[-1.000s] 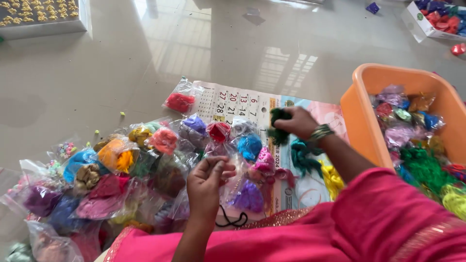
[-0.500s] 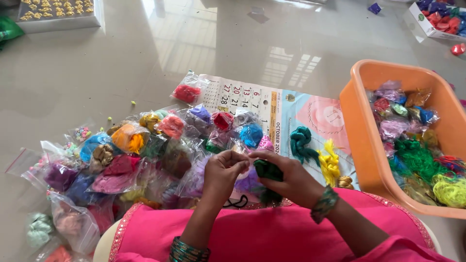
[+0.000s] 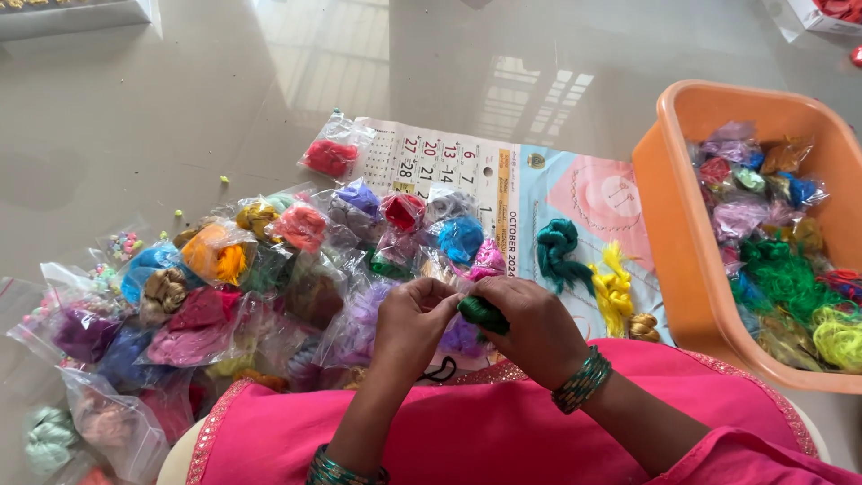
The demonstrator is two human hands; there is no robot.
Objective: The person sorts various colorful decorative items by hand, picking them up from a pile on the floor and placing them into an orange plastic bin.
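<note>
Green thread bundle point(image 3: 482, 313) sits pinched between your left hand point(image 3: 413, 323) and right hand point(image 3: 537, 328), both closed on it just above your pink lap. Beyond the bundle lies the heap of bagged threads point(image 3: 269, 269); the orange tub point(image 3: 682, 242) stands to its right.

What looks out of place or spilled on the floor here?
A few tiny yellow-green beads lie loose on the bare floor, left of the bagged thread bundles. Three skeins, teal, yellow and gold, lie unbagged on the calendar sheet.
</note>
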